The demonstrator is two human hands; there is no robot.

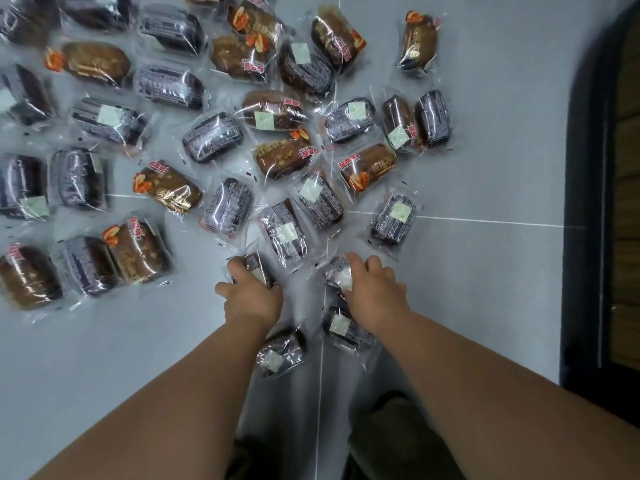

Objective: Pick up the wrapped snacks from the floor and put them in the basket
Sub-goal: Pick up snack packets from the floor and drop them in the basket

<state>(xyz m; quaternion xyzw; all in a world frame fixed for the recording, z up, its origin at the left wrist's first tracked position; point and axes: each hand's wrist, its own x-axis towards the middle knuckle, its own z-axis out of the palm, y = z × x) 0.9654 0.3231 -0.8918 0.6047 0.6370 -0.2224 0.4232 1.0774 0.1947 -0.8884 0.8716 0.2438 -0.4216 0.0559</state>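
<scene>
— Wrapped snacks (221, 206) status?
— Scattered over the grey floor (485, 116), mostly ahead and to the left. Left hand (251, 296) curled round a dark snack (258, 268); right hand (372, 289) clamped on a white-label snack (341, 278). Both packs sit just beyond the knuckles; dark one's long axis points roughly away.
— Basket?
— Not in view. Lift looks next; can't tell which way to carry.

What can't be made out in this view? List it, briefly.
Basket: nowhere in the head view.
Dark wrapped snack: mostly covered by the left hand gripping it.
Second wrapped snack: mostly covered by the right hand gripping it.
Edge snacks: cut off by the top and left frame edges.
Wrapper print: blurred, glary, too small to read.
</scene>
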